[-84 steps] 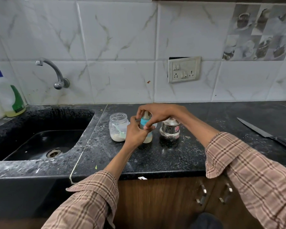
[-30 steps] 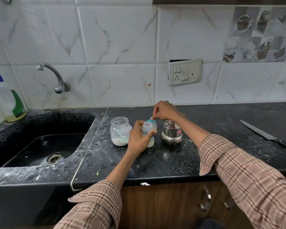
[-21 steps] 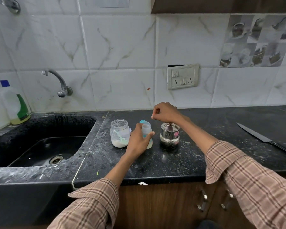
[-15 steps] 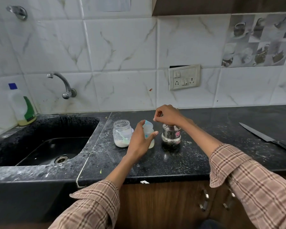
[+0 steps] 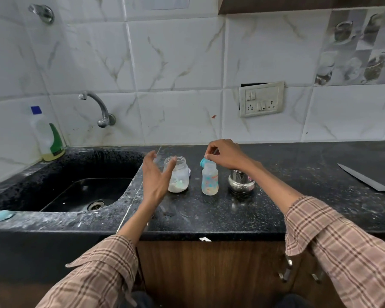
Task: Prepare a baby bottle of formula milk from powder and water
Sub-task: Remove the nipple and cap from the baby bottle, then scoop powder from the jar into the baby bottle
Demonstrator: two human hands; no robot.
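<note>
Baby bottle upright on the bench, our hands either side of it

Nearest us, our left hand [image 5: 156,174] hangs open and empty, fingers spread beside the glass powder jar [image 5: 176,174]. Just right of the jar stands the baby bottle [image 5: 209,180], long axis vertical, uncapped. Our right hand [image 5: 226,153] is nearer, directly above its mouth, fingers pinched on something small we cannot identify, a teal piece [image 5: 202,162] just below. The bottle's print is unreadable, as is the steel pot's [image 5: 240,182] pink label.

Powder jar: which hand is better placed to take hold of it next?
Left. The left hand is open right beside the powder jar, while the right hand is pinching the blue scoop over the baby bottle.
</note>
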